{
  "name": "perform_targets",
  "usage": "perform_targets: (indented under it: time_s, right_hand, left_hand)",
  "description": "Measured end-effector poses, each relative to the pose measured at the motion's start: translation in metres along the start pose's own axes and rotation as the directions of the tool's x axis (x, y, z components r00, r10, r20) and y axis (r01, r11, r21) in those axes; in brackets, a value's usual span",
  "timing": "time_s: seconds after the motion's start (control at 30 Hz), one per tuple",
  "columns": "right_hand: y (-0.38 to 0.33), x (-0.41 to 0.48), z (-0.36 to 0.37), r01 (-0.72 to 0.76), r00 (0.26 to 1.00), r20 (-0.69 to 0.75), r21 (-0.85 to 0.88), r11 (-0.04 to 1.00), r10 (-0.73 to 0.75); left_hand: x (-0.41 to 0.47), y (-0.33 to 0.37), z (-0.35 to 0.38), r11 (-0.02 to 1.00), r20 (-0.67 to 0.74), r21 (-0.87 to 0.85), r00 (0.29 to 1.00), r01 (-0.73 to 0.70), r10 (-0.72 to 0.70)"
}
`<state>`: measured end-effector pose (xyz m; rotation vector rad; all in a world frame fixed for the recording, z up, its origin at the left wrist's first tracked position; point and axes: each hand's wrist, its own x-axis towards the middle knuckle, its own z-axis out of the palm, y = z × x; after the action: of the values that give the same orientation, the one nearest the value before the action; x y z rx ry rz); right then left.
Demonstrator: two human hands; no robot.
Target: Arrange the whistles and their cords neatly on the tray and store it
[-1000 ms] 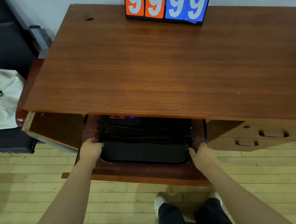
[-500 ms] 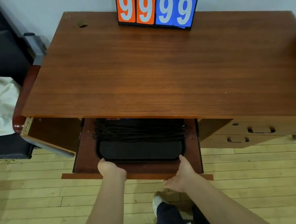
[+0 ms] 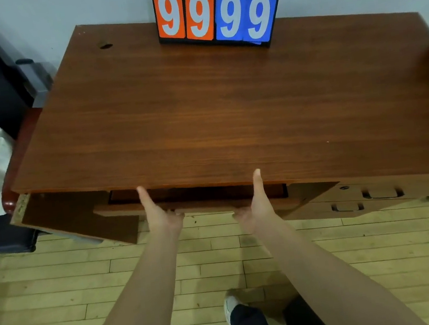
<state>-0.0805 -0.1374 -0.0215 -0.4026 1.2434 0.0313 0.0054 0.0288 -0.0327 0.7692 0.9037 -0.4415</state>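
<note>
A person's left hand (image 3: 160, 213) and right hand (image 3: 257, 205) press flat against the front lip of a brown wooden pull-out shelf (image 3: 208, 207) set under the reddish-brown wooden desk top (image 3: 214, 107). Only a narrow strip of the shelf shows beyond the desk edge. The tray of whistles and cords is out of sight, judged to be riding on that shelf beneath the desk top. The step in hand looks like the final push of storage, with the task close to done. An even push from both palms, straight in and at the same pace, should stop the shelf skewing on its runners, and an easy finish should keep the cords from being jolted out of order. Fingers should come clear of the gap before the shelf meets the desk front. Both hands are wide open, fingers straight and together, reaching toward the desk edge. They grip nothing and touch only the shelf. An orange-and-blue flip scoreboard reading 9999 (image 3: 218, 11) stands at the back of the desk.
</note>
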Motion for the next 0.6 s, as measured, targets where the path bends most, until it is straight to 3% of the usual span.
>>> perform_targets:
  time_s: [0.13,0.47,0.53,0.6]
  right_hand:
    - [-0.017,0.025,0.016,0.102,0.994,-0.029,-0.033,0.994,-0.103]
    - [-0.022,0.035,0.018,0.116,0.991,-0.055,-0.111,0.987,-0.123]
    - [-0.025,0.03,0.017,0.099,0.993,-0.042,-0.176,0.979,-0.108]
    - [-0.029,0.021,0.013,0.068,0.997,0.0,-0.34,0.938,-0.072]
  left_hand:
    - [0.02,0.0,0.02,0.975,0.018,0.22,1.0,-0.024,0.021]
    - [0.019,0.0,0.035,0.971,-0.03,0.236,0.998,-0.043,0.051]
    - [0.013,0.001,0.034,0.919,-0.008,0.393,0.999,-0.03,0.036]
    - [0.007,-0.006,0.033,0.748,0.044,0.663,0.996,0.029,-0.077]
